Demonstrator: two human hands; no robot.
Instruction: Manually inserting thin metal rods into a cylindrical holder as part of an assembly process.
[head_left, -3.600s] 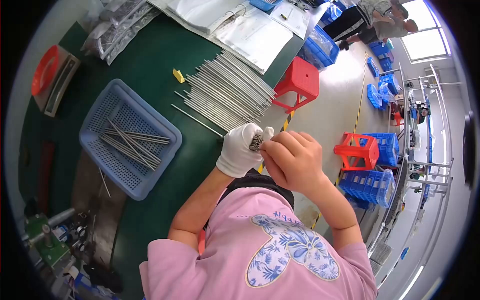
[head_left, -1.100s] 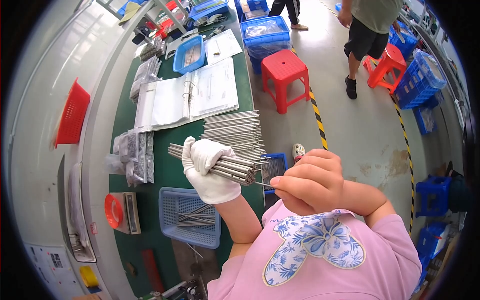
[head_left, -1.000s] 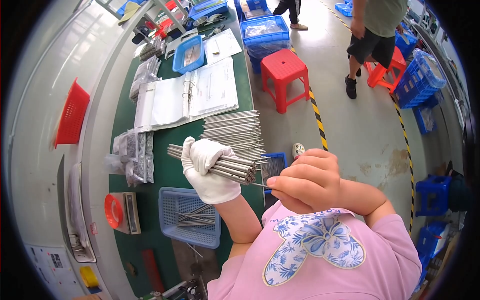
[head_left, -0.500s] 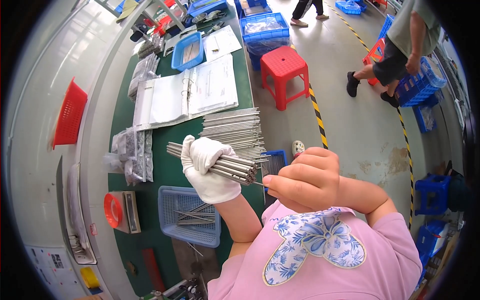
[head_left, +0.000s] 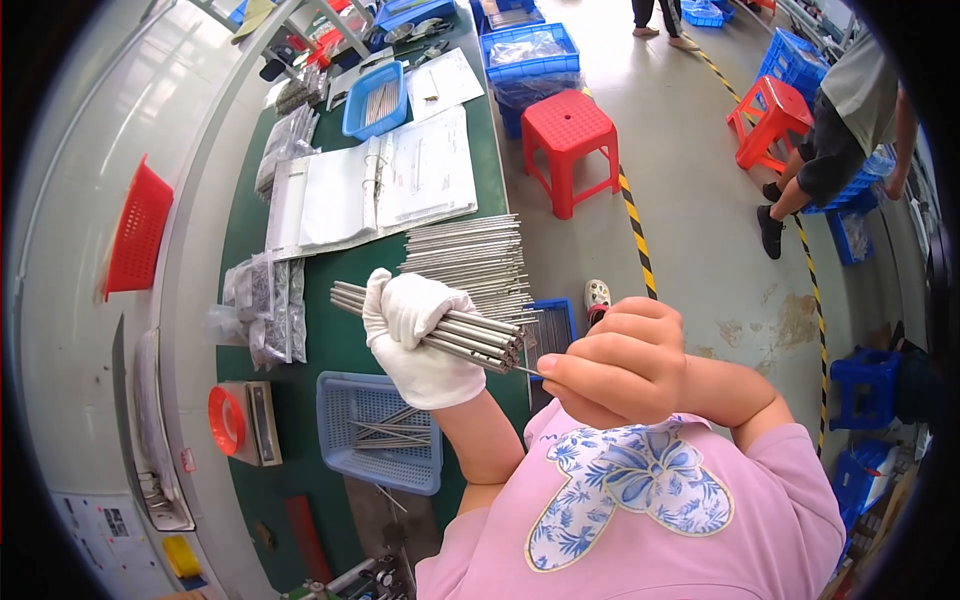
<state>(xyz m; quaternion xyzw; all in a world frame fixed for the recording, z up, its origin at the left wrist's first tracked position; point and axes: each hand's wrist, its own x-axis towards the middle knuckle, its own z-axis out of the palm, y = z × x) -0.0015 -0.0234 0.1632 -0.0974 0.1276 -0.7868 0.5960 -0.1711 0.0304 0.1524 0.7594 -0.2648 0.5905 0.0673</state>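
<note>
My left hand (head_left: 420,340), in a white glove, is closed around a bundle of grey metal rods (head_left: 468,343). The bundle lies slantwise, its near ends pointing right toward my other hand. My bare right hand (head_left: 625,362) pinches a thin metal pin (head_left: 530,372) between thumb and fingers. The pin's far tip meets the lower edge of the bundle's end; whether it sits inside a rod I cannot make out. Behind the bundle, many more metal rods (head_left: 465,255) lie side by side on the green table (head_left: 330,400).
A blue basket (head_left: 380,478) with a few rods stands left of my forearm. Farther back lie an open ring binder (head_left: 340,195) and a blue tray (head_left: 375,132) of rods. Bagged parts (head_left: 275,310) line the left side. Beyond the table edge stands a red stool (head_left: 568,125); a person (head_left: 845,130) is at right.
My right hand has shifted slightly right, and a little more of the pin shows. The bundle's end has moved slightly right too. The person at right has stepped farther right, uncovering another red stool.
</note>
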